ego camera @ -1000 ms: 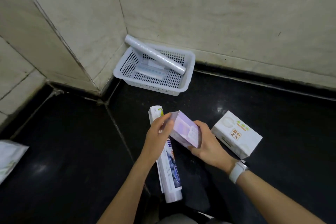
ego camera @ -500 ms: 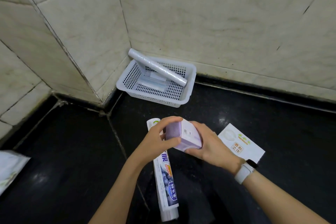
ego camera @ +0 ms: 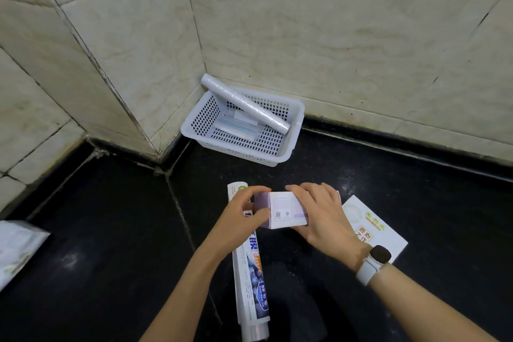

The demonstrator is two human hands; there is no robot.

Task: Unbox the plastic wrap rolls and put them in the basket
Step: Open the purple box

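Note:
A small purple-and-white box (ego camera: 284,209) is held level between both hands above the dark floor. My left hand (ego camera: 244,214) pinches its left end with thumb and fingers. My right hand (ego camera: 319,214) wraps its right side. Under my left hand lies a long printed box (ego camera: 249,266) with a roll end showing at its near end. A white perforated basket (ego camera: 244,130) sits in the wall corner. One bare plastic wrap roll (ego camera: 244,103) leans across its rim, and a flat packet (ego camera: 238,125) lies inside.
A white box with green and orange print (ego camera: 372,228) lies on the floor right of my right hand. A white plastic bag (ego camera: 16,247) is at the left edge. Tiled walls close the corner behind the basket.
The purple box has been turned from a tilted pose to level, its white label face up. Both hands shifted their grip, the left now at the box's end. The view tilted up.

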